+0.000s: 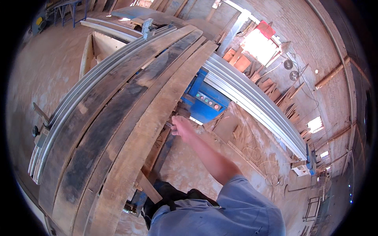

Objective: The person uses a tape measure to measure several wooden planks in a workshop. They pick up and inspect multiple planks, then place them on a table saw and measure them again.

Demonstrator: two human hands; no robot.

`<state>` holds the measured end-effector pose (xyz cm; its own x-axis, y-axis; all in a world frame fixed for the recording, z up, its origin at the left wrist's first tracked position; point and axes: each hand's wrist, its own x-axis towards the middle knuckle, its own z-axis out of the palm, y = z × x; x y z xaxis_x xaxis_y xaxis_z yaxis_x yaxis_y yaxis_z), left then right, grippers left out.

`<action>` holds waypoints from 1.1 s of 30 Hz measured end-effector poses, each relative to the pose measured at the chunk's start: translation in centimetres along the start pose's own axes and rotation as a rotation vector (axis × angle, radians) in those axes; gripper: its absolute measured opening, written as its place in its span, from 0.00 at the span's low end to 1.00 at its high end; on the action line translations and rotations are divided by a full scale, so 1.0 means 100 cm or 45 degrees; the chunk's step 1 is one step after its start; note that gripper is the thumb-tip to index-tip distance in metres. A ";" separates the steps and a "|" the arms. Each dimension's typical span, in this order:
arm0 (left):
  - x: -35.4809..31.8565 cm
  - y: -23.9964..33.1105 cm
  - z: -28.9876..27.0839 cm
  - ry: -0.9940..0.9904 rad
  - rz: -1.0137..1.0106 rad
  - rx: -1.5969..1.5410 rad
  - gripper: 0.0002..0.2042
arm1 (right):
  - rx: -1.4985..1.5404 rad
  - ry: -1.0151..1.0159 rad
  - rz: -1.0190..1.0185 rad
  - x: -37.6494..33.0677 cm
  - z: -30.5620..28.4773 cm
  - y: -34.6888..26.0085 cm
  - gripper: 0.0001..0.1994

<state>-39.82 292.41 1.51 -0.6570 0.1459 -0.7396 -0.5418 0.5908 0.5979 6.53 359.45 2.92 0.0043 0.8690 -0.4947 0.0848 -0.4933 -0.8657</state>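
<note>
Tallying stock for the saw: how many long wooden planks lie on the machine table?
4 planks side by side: outermost left, dark second, third, rightmost nearest the right hand. More may lie beneath.

No packages, labels or screens show. Nearest to a sign — a blue control panel [207, 101] on the machine body, rectangular and slanted, set just under the long grey rail, bearing a row of small round buttons in green, white and red. High at the brick wall — a red, boxy item [266, 28] beside the bright window, too blurred to tell.
</note>
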 end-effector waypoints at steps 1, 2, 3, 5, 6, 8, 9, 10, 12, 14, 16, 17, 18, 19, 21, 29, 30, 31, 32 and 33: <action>-0.010 0.000 0.003 0.135 0.049 -0.062 0.22 | -0.004 0.008 -0.023 -0.009 -0.002 0.003 0.18; -0.017 0.000 0.005 0.269 0.098 -0.127 0.27 | -0.010 0.016 -0.046 -0.020 -0.004 0.004 0.18; -0.018 0.010 0.000 0.395 -0.004 0.015 0.40 | 0.053 -0.032 -0.084 -0.045 0.005 -0.007 0.16; -0.053 0.036 0.025 0.377 0.117 -0.113 0.39 | 0.062 -0.242 -0.155 -0.076 0.009 -0.004 0.16; -0.084 0.053 0.044 0.396 0.185 -0.194 0.38 | 0.008 -0.398 -0.192 -0.088 0.025 -0.002 0.14; -0.112 0.063 0.090 0.303 0.270 -0.349 0.28 | -0.345 -0.915 -0.225 -0.128 0.048 -0.006 0.15; -0.109 0.073 0.128 0.211 0.313 -0.385 0.24 | -0.412 -1.175 -0.233 -0.150 0.050 -0.003 0.16; -0.110 0.085 0.172 0.117 0.353 -0.421 0.19 | -0.308 -1.394 -0.323 -0.157 0.058 0.040 0.19; -0.151 0.107 0.297 0.173 0.376 -0.239 0.19 | -0.251 -1.790 -0.110 -0.190 0.060 0.037 0.26; -0.224 0.137 0.396 -0.094 0.468 -0.290 0.21 | -0.108 -2.010 -0.178 -0.185 0.062 0.087 0.32; -0.199 0.100 0.448 -0.176 0.791 -0.483 0.21 | -0.332 -1.784 -0.583 -0.197 0.013 0.031 0.32; -0.219 0.098 0.478 -0.269 0.690 -0.492 0.20 | -0.240 -1.714 -0.609 -0.177 -0.013 0.048 0.32; -0.237 0.101 0.503 -0.363 0.580 -0.508 0.19 | -0.161 -1.643 -0.632 -0.166 -0.030 0.051 0.33; -0.245 0.099 0.536 -0.412 0.591 -0.585 0.14 | -0.015 -1.566 -0.653 -0.156 -0.052 0.053 0.32; -0.272 0.095 0.581 -0.484 0.573 -0.556 0.09 | -0.211 -1.394 -0.675 -0.133 -0.086 0.068 0.32; -0.297 0.065 0.652 -0.553 0.548 -0.534 0.16 | -0.100 -1.251 -0.384 -0.115 -0.173 0.046 0.28; -0.299 0.064 0.655 -0.553 0.589 -0.508 0.15 | -0.088 -1.314 -0.296 -0.116 -0.180 0.043 0.29; -0.298 0.063 0.653 -0.525 0.501 -0.506 0.14 | -0.090 -1.400 -0.213 -0.113 -0.179 0.036 0.30; -0.300 0.062 0.650 -0.522 0.493 -0.522 0.15 | -0.107 -1.433 -0.185 -0.113 -0.176 0.036 0.30; -0.301 0.060 0.648 -0.517 0.485 -0.545 0.15 | -0.125 -1.465 -0.157 -0.112 -0.174 0.036 0.30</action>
<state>10.65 343.00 7.32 -0.6395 0.6150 -0.4614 -0.5261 0.0876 0.8459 24.11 348.64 6.69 -0.9134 0.3378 -0.2274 0.0985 -0.3586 -0.9283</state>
